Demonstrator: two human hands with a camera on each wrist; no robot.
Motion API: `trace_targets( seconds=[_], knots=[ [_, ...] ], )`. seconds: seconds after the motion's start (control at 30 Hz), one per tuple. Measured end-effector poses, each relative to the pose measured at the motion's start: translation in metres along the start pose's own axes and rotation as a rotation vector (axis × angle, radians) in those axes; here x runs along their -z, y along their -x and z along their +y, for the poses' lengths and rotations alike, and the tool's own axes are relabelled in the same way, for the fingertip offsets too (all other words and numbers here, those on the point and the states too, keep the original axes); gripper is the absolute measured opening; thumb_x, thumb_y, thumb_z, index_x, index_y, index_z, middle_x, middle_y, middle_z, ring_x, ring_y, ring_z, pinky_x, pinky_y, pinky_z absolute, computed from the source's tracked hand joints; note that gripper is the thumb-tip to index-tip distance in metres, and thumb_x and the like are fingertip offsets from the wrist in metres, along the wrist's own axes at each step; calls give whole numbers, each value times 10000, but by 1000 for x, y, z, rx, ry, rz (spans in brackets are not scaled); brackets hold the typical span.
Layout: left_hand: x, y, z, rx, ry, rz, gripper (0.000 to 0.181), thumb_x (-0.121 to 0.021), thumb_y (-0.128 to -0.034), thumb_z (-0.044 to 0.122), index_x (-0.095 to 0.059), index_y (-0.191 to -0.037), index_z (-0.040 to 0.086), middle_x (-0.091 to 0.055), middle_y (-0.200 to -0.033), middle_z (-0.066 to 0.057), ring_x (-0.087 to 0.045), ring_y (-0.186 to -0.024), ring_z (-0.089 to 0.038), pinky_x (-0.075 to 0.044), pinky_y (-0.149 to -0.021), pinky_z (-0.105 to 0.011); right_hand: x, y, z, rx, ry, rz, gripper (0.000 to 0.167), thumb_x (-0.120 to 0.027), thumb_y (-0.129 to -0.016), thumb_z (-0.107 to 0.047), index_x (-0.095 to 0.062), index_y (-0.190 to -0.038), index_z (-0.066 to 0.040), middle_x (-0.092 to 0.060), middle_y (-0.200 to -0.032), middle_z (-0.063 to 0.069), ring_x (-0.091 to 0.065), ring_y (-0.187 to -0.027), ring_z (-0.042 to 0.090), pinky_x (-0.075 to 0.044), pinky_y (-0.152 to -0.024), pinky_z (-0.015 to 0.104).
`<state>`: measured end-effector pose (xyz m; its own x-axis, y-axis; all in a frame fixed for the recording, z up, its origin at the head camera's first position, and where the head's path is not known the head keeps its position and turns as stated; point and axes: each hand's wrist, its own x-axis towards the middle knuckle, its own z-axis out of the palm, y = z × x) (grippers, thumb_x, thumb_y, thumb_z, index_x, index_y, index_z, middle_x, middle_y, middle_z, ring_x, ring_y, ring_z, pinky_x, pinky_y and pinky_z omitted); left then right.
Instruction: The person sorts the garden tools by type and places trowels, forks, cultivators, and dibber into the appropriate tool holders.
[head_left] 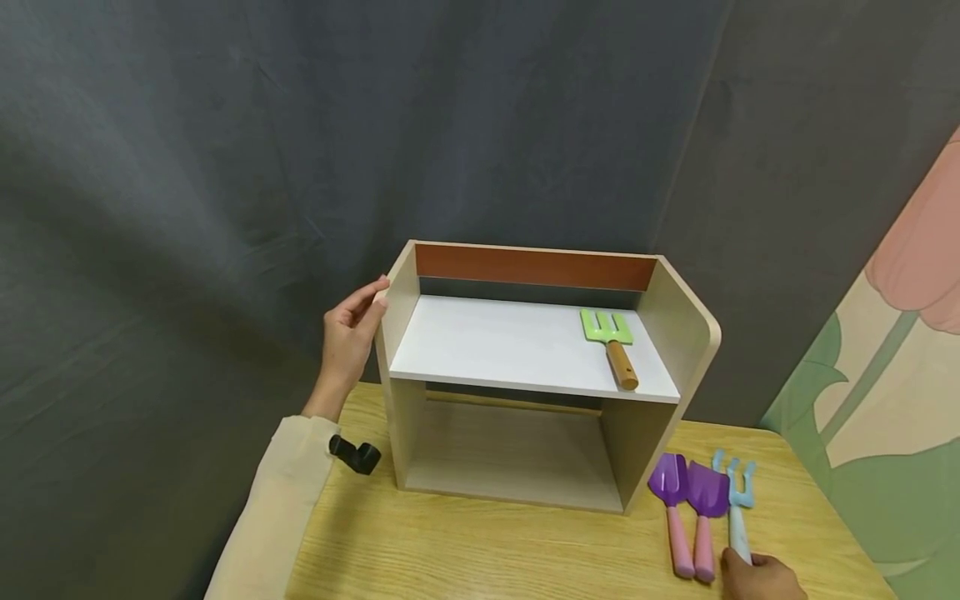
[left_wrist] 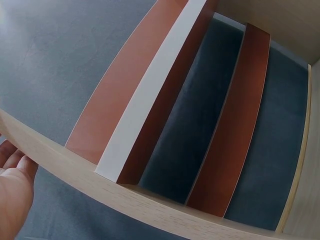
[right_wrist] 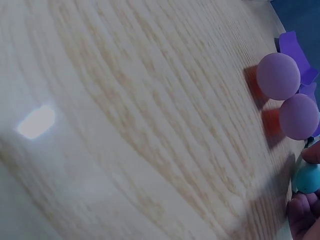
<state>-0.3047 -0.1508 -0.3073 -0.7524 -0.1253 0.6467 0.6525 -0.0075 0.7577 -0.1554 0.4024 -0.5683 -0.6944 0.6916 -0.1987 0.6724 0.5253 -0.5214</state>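
Note:
My left hand point(head_left: 347, 340) touches the outer side of the left panel of a small wooden shelf unit point(head_left: 512, 497). In the left wrist view, the fingers point(left_wrist: 14, 159) lie against the panel's outer face, and none show inside. A green hand fork point(head_left: 609, 329) with a brown handle lies at the right of the white upper shelf point(head_left: 487, 337). At the lower right, my right hand point(head_left: 761, 577) pinches the handle end of a light blue hand fork point(head_left: 738, 521). Beside it on the table lie a purple pointed trowel point(head_left: 670, 479) and a purple flat shovel point(head_left: 707, 489), both with pink handles.
The shelf unit stands on a wood-grain table point(head_left: 480, 554), and its lower compartment is open at the front. A dark grey curtain point(head_left: 525, 125) hangs behind. At the right is a panel with a painted pink flower point(head_left: 918, 258).

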Motion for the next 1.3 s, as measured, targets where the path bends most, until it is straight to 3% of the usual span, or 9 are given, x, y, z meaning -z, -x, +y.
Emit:
trace_targets(
  seconds=[0.33,0.63,0.7,0.87,0.97,1.2,1.3],
  knots=[
    [1,-1,-2,-5,9,2,313,-588,-955,26,-607,-1250,-75,-596,-1288,-173,-547,-1192,-184,-441,-961,-287,-1,0,2,-95,-88,-5,665,-624,-814,-537,-624,-1126,51,-629,-903,286,-594,-816,409,-450,-626,459],
    [3,-2,1,16,24,1,316,-566,-957,-10,-588,-1262,-93,-573,-1309,-193,-535,-1201,-177,-435,-960,-264,-2,1,1,-128,-185,21,735,-645,-787,-566,-599,-1183,52,-590,-1092,332,-571,-915,462,-446,-687,496],
    [1,0,10,24,7,-2,317,-552,-958,-23,-575,-1262,-114,-560,-1313,-217,-538,-1196,-177,-438,-953,-259,-5,0,1,-137,-262,53,711,-674,-781,-532,-607,-1172,58,-619,-1025,314,-583,-881,447,-438,-658,473],
    [-4,6,31,36,-27,-8,323,-543,-960,-24,-555,-1259,-145,-546,-1311,-248,-548,-1178,-170,-441,-946,-255,-8,-1,2,-136,-437,144,637,-751,-765,-431,-629,-1125,81,-649,-674,169,-611,-699,353,-407,-569,392],
    [-3,5,30,35,-24,-9,323,-543,-959,-25,-555,-1260,-143,-547,-1312,-247,-548,-1176,-171,-440,-951,-261,-5,0,-1,-138,-457,172,628,-758,-762,-414,-639,-1120,87,-635,-617,116,-601,-621,294,-407,-551,376],
    [3,-1,3,27,-6,-3,317,-553,-962,-13,-586,-1270,-84,-565,-1319,-191,-538,-1197,-187,-435,-969,-280,0,3,-2,-125,-465,226,610,-723,-788,-405,-650,-1122,100,-619,-596,106,-549,-541,206,-391,-566,383],
    [3,-2,0,14,3,2,316,-571,-962,12,-598,-1265,-70,-581,-1308,-172,-543,-1193,-180,-435,-969,-279,3,4,-2,-123,-457,228,605,-715,-787,-404,-654,-1106,107,-603,-571,70,-500,-503,130,-390,-566,380]
  ],
)
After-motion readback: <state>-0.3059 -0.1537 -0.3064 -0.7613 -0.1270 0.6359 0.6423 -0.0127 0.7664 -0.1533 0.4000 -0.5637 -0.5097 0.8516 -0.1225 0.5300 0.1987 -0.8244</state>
